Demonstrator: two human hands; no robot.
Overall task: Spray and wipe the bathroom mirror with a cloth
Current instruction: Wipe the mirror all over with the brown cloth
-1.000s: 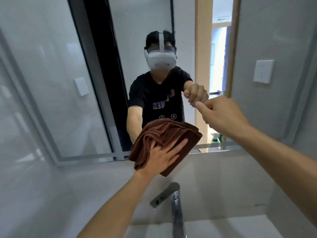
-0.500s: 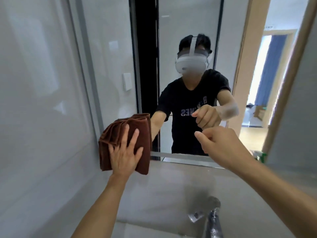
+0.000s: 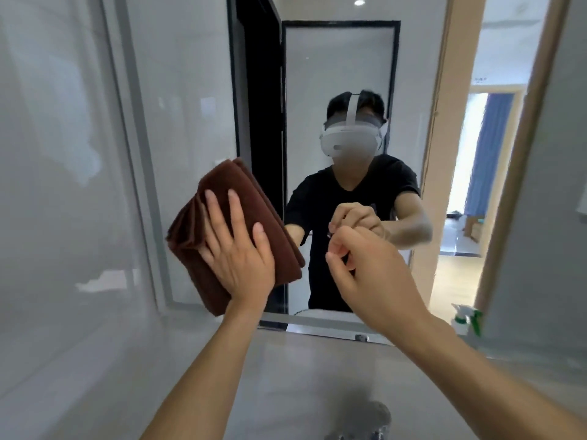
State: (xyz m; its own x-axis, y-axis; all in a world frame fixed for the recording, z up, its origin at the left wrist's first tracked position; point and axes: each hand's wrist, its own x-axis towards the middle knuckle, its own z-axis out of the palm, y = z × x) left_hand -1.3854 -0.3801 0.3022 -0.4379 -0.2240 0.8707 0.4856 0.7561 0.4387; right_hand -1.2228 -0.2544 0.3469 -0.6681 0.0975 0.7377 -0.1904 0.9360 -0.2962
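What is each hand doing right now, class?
Left hand: open, flat fingers pressing the cloth to the mirror.
Right hand: fingers curled, holding nothing visible.

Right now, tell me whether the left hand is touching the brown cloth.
Touching. The head view shows the left hand with straight fingers laid flat on the folded brown cloth, pressing it toward the mirror.
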